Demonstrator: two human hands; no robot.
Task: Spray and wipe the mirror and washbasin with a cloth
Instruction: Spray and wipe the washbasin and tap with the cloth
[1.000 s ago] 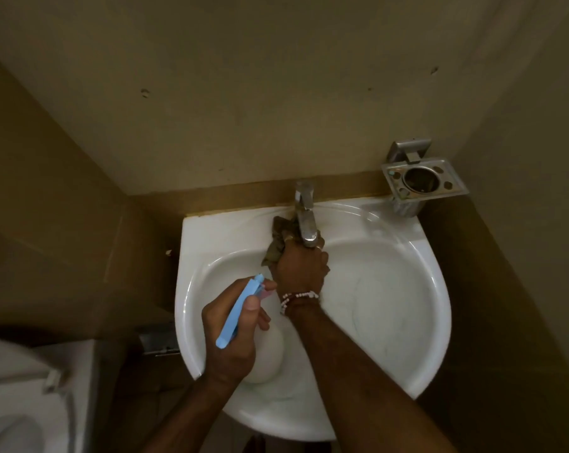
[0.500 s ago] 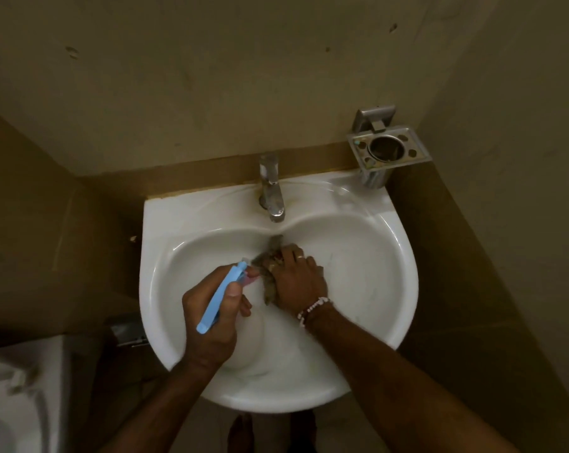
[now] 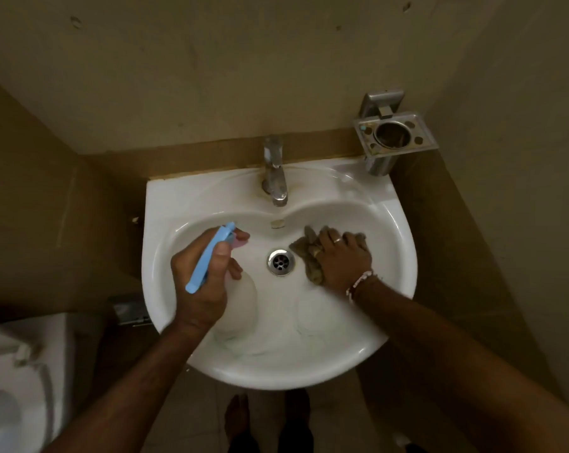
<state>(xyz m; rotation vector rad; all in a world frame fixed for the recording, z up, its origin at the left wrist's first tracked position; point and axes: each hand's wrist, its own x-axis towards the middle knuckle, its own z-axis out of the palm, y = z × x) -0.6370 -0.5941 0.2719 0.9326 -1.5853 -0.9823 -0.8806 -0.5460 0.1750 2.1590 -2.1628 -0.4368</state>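
A white washbasin (image 3: 397, 220) hangs on the wall below me, with a metal tap (image 3: 274, 178) at its back and a drain (image 3: 280, 262) in the middle. My right hand (image 3: 340, 259) presses a crumpled brown cloth (image 3: 306, 253) against the bowl, right of the drain. My left hand (image 3: 203, 282) holds a spray bottle (image 3: 240, 305) with a blue trigger over the bowl's left side, its nozzle pointing toward the back. No mirror is in view.
A metal tumbler holder (image 3: 395, 136) is fixed to the wall at the basin's back right corner. A white toilet (image 3: 11, 387) stands at the lower left. Brown tiled walls close in on both sides. Bare feet (image 3: 237, 416) show under the basin.
My right hand has moved the cloth from the tap down into the bowl, then right past the drain. The left hand kept the spray bottle over the left side.
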